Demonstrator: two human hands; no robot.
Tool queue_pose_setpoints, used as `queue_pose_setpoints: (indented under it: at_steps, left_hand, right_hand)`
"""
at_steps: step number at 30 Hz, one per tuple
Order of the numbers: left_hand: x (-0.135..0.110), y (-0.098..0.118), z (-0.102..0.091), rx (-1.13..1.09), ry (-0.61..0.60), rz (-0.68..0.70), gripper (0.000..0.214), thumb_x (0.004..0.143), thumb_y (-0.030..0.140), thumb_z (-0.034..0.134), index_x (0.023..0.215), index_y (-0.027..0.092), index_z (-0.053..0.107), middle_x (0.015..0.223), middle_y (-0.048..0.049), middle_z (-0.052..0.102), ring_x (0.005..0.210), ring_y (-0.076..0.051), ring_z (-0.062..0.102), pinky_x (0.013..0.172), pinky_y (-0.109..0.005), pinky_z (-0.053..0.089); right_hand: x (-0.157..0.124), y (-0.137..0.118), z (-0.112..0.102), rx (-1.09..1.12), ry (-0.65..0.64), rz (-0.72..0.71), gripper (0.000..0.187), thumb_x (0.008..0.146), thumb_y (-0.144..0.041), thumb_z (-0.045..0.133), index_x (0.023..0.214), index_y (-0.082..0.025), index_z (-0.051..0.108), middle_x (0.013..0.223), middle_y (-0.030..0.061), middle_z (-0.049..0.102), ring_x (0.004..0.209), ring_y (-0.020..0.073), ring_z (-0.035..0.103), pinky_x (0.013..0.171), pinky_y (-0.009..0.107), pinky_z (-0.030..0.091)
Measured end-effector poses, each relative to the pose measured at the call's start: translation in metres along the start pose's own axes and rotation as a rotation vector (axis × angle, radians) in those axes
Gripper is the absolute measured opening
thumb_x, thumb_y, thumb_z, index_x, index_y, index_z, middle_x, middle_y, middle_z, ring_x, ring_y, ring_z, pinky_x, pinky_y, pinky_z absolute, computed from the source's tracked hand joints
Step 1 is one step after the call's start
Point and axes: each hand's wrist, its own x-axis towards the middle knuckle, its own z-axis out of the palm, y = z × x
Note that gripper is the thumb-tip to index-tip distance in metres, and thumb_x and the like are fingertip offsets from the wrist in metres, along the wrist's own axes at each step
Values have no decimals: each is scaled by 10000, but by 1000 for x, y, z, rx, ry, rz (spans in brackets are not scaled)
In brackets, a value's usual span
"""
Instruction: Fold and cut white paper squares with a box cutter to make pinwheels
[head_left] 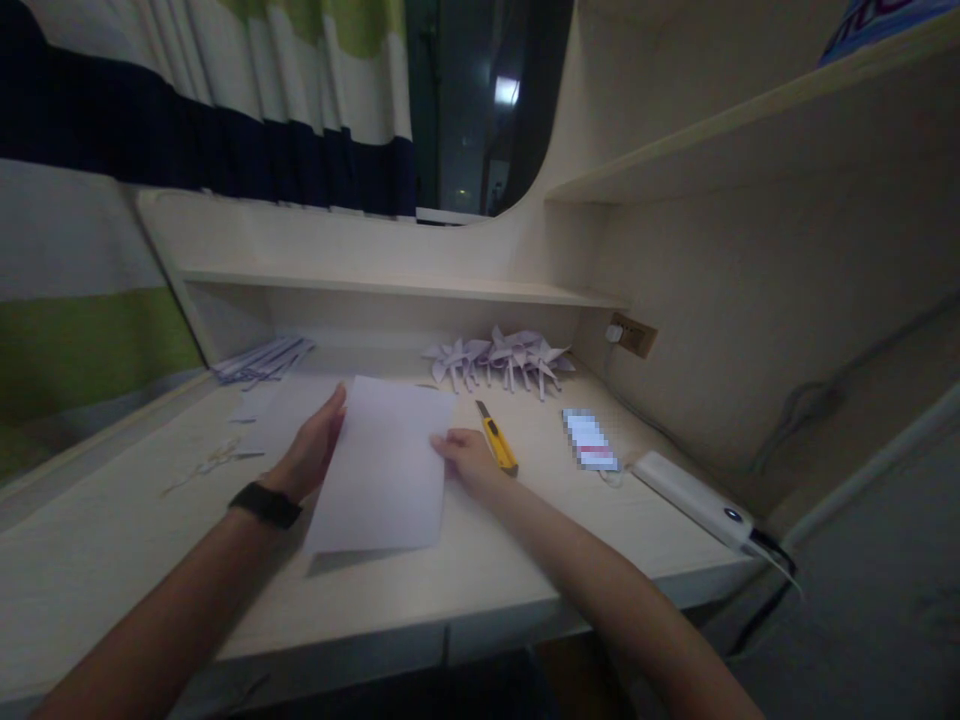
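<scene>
A blank white sheet of paper point(382, 470) is held tilted just above the desk, its lower edge casting a shadow. My right hand point(469, 457) pinches its right edge, thumb on the front and the other fingers curled. At the left edge, my left hand point(315, 445) supports the paper, its fingers partly hidden behind the sheet; a black watch band is on that wrist. Close beyond my right hand lies a yellow utility knife point(496, 440) with its blade end pointing away. More white paper point(281, 410) lies flat behind my left hand.
Several paper pinwheels point(517, 355) stand clustered at the desk's back. Rolled paper sticks point(266, 360) are piled at back left, with thin string-like bits point(214, 460) nearer. A lit phone point(590, 440) and a white power strip point(694, 497) with cables lie right. A shelf point(405, 287) overhangs the back.
</scene>
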Motion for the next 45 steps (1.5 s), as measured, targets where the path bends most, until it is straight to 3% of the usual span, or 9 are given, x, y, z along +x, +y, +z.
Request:
queue_pose_setpoints:
  at_steps: [4,9,19,38,42,45]
  left_hand:
    - [1,-7,11,53,29,-16,430,733,397,687,1054,115,631,835,-81,721,645,-215,669,581,-290,520]
    - [-2,-21,7,53,89,-92,392,686,329,733,991,102,632,787,-105,718,570,-215,661,501,-296,523]
    - [-8,-23,8,52,112,-117,317,682,333,733,880,104,639,729,-105,711,528,-216,646,465,-300,512]
    - [-6,-24,6,61,99,-111,378,676,337,748,937,91,632,754,-118,711,551,-219,647,475,-298,502]
    - [-4,-27,5,49,53,-72,380,706,384,722,919,82,633,776,-134,707,566,-224,650,483,-307,503]
    - [0,-28,2,14,122,20,374,715,401,709,911,90,638,771,-116,704,582,-209,650,509,-301,508]
  right_hand:
    - [3,2,-2,-18,33,-74,395,580,-495,750,581,-158,545,556,-17,546,479,97,472,464,223,372]
    - [0,-2,-2,-99,45,-84,386,622,-500,719,576,-159,543,516,-33,505,448,88,424,437,220,324]
    - [-1,-2,0,-115,40,-61,401,615,-523,713,586,-155,560,518,-25,513,476,102,456,445,215,336]
    - [-1,-2,0,-109,48,-51,394,619,-525,710,612,-156,571,534,-19,541,474,107,465,453,228,349]
    - [4,0,-5,-68,84,-76,378,597,-485,738,571,-168,535,504,-37,516,457,97,449,454,224,343]
    - [7,-1,-11,-62,31,-30,358,592,-467,746,598,-161,560,528,-30,545,463,100,475,464,225,355]
